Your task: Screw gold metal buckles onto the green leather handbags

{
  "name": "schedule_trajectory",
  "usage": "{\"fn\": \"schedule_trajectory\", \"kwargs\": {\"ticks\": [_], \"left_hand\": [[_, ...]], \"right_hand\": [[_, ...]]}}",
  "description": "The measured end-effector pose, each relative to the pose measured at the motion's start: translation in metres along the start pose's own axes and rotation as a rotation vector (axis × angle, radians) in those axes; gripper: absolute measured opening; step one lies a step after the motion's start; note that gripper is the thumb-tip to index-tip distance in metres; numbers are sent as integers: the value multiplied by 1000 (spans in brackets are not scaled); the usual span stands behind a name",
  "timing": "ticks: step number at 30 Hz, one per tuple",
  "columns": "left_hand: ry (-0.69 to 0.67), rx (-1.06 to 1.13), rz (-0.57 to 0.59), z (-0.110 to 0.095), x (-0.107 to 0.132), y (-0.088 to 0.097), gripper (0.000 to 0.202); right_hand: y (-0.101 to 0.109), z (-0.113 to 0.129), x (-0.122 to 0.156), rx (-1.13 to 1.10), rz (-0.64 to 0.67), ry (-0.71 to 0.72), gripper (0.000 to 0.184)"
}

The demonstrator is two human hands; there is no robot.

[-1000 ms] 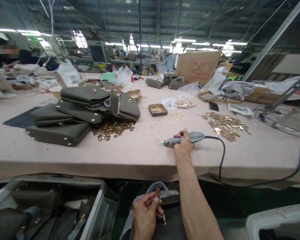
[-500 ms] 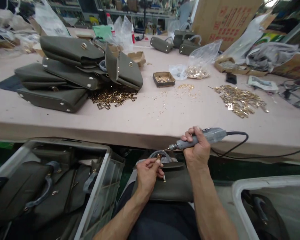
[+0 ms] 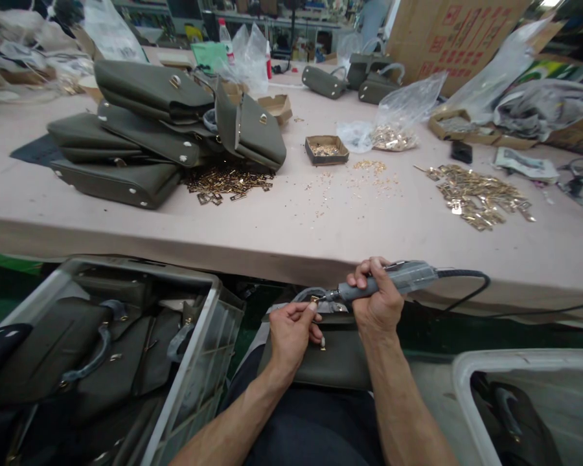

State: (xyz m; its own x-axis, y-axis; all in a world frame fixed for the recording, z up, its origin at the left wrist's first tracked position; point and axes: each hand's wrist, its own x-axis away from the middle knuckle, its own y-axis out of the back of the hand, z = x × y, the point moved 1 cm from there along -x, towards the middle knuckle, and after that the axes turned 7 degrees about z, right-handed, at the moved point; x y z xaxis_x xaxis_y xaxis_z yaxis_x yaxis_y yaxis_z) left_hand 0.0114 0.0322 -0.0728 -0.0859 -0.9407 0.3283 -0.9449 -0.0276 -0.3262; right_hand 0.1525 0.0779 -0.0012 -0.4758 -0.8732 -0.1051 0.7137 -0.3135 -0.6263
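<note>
An olive handbag [image 3: 337,362] rests on my lap below the table edge. My left hand [image 3: 291,330] is closed, thumb and fingers pinching a small gold metal plate [image 3: 315,299] above the bag's top. My right hand [image 3: 376,291] is wrapped round a grey electric screwdriver [image 3: 411,278], its cord running off to the right. The screwdriver's tip points left and meets the plate at my left fingertips; whether a screw sits there is too small to tell. A gold clasp part [image 3: 322,344] shows on the bag's front, under my left fingers.
Olive handbags [image 3: 140,139] are piled on the table [image 3: 214,233] at left beside dark metal fittings [image 3: 228,184]. Gold plates [image 3: 480,194] lie at right; a small box [image 3: 326,150] holds tiny parts. Crates [image 3: 208,323] with bags flank my lap, one grey, one white [image 3: 471,382].
My right hand has brought the screwdriver slightly left and down, so its tip now meets the plate in my left fingers. The view has shifted slightly.
</note>
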Motion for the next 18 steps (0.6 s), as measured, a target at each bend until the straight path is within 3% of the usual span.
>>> {"fn": "schedule_trajectory", "kwargs": {"ticks": [18], "left_hand": [[12,11,-40,-6,5,-3,34]], "right_hand": [[-17,10,14,78,33,89,20]]}}
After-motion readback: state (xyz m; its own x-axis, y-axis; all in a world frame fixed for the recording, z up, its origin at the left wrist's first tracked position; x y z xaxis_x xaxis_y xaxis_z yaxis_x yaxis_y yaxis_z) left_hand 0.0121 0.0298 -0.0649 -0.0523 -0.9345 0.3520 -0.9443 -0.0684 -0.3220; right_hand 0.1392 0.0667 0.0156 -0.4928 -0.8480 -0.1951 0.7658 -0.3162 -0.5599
